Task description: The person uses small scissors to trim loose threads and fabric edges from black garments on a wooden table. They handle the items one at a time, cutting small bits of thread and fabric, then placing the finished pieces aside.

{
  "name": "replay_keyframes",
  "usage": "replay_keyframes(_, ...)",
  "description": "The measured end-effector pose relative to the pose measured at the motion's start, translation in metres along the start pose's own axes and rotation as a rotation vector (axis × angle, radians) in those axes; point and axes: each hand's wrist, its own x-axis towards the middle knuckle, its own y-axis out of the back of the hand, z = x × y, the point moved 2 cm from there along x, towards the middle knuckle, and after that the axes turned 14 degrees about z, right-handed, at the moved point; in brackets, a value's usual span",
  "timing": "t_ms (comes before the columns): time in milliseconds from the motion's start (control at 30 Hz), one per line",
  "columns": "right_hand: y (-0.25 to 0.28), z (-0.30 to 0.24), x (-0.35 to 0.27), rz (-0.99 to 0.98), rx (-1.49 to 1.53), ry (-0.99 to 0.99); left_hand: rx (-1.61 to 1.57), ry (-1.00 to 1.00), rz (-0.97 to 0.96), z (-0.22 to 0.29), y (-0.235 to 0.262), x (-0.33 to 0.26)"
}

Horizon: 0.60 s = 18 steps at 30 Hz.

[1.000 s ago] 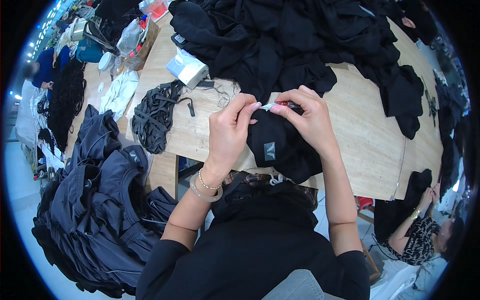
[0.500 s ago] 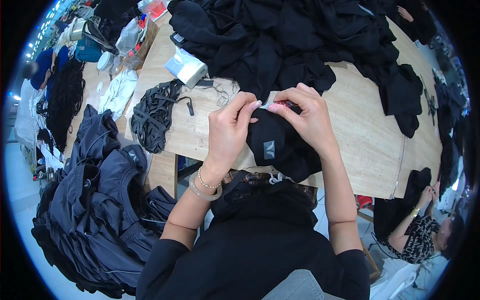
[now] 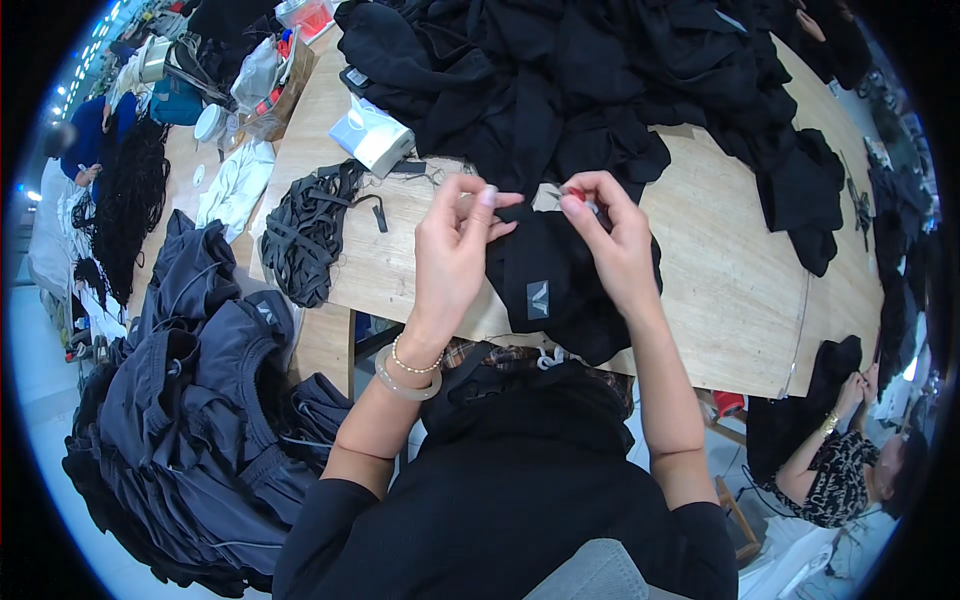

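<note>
A black garment [image 3: 580, 270] with a small grey patch [image 3: 538, 299] lies bunched at the table's near edge, in front of my body. My left hand [image 3: 458, 230] has its fingers closed at the garment's upper left edge, gripping the cloth there. Just above its upper right part, my right hand [image 3: 610, 225] pinches a small red-handled tool [image 3: 577, 194] with a thin metal tip pointing left. Most of that tool is hidden by my fingers, so its exact kind does not show. A gap separates my two hands.
Black garments [image 3: 560, 80] heap across the far side of the wooden table [image 3: 720, 290]. Dark straps [image 3: 305, 235] and a white-blue box [image 3: 372, 135] lie to the left. Grey-blue garments [image 3: 200, 400] pile at lower left. A co-worker [image 3: 835, 460] sits at right.
My hands have drawn apart at the garment's top edge. The right hand, with the red-handled tool, moved slightly right; the left thumb lifted and its fingers shifted.
</note>
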Motion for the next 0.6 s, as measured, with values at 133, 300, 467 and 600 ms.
replay_keyframes(133, -0.018, 0.016, -0.040, 0.065, 0.045, -0.127, -0.423, 0.409, -0.118, 0.002, 0.002, -0.004)
replay_keyframes(300, -0.028, 0.034, -0.047, 0.257, 0.295, -0.231, -0.468, 0.467, -0.273, 0.012, -0.008, -0.014)
replay_keyframes(467, 0.006, 0.025, -0.036, 0.131, 0.356, -0.342, 0.323, -0.198, -0.269, -0.002, -0.014, -0.008)
replay_keyframes(600, 0.027, 0.006, -0.023, 0.055, 0.383, -0.417, 0.464, -0.072, -0.326, -0.006, -0.015, -0.009)
